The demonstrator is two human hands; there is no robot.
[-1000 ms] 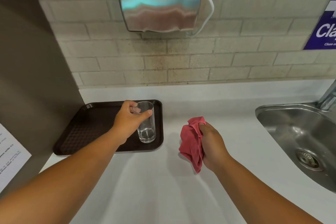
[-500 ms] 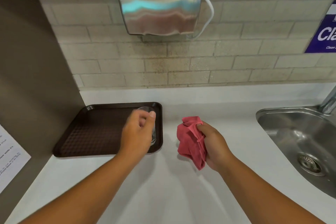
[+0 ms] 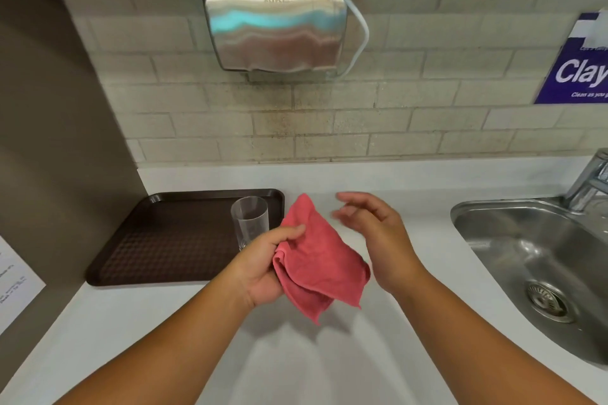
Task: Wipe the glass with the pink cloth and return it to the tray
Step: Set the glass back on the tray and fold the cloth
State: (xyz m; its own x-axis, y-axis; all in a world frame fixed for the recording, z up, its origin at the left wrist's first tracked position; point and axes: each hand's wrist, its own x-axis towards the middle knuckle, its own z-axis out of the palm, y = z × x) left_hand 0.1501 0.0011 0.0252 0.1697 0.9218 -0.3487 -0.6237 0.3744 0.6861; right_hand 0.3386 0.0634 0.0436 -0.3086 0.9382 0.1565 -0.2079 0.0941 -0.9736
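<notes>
A clear drinking glass [image 3: 249, 220] stands upright on the right part of the dark brown tray [image 3: 171, 240], untouched by either hand. My left hand [image 3: 263, 265] is just in front of the glass and grips the pink cloth [image 3: 317, 261] by its left edge, above the white counter. The cloth hangs partly unfolded between my hands. My right hand [image 3: 375, 233] hovers to the right of the cloth with its fingers spread and slightly blurred, holding nothing.
A steel sink [image 3: 539, 273] with a tap [image 3: 589, 184] lies at the right. A metal hand dryer [image 3: 274, 23] with a pale cable hangs on the tiled wall. A dark panel bearing a paper sheet [image 3: 14, 286] borders the left.
My left hand let go of the glass on the tray and took the pink cloth. My right hand released the cloth and opened.
</notes>
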